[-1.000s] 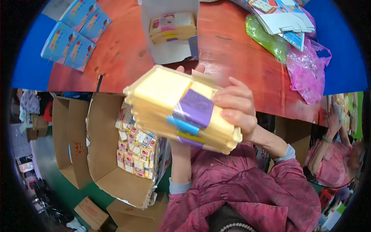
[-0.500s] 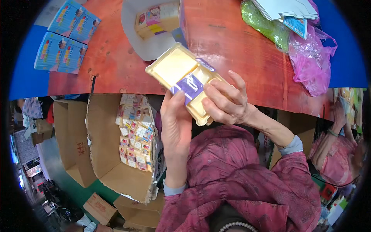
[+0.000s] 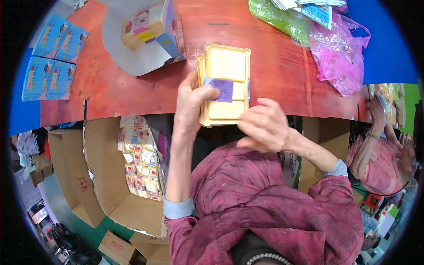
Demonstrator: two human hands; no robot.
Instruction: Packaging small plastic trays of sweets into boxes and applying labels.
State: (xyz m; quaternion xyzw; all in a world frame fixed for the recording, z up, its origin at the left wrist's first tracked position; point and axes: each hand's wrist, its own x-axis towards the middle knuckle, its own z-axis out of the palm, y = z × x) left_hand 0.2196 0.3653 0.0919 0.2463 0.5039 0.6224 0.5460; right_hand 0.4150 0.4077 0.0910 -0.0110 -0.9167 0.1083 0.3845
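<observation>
The left hand [image 3: 187, 106] was closed around the left edge of a stack of trays [image 3: 226, 73], its thumb laid across the front. The trays were pale yellow, with a purple label [image 3: 224, 90] at the middle, and the stack was held nearly upright in view over the near edge of the red table [image 3: 110, 90].

The right hand [image 3: 267, 126] was half open, fingers bent and thumb apart, with nothing in its grasp. It lay between four and five o'clock from the stack, at the lower corner; whether its blurred fingertips touched the trays was hard to tell.

At ten o'clock from the stack, an open box [image 3: 170, 22] lay on its side, with wrapped packs [image 3: 145, 24] inside. Four blue boxes [image 3: 53, 48] sat together at nine o'clock. A green plastic bag [image 3: 280, 22] lay between one and two o'clock, and a pink plastic bag [image 3: 338, 57] beside it, between two and three. Below the table, between seven and eight o'clock, a brown carton [image 3: 106, 168] held many small packs [image 3: 141, 163]. Another person [image 3: 382, 159] was at four o'clock.
</observation>
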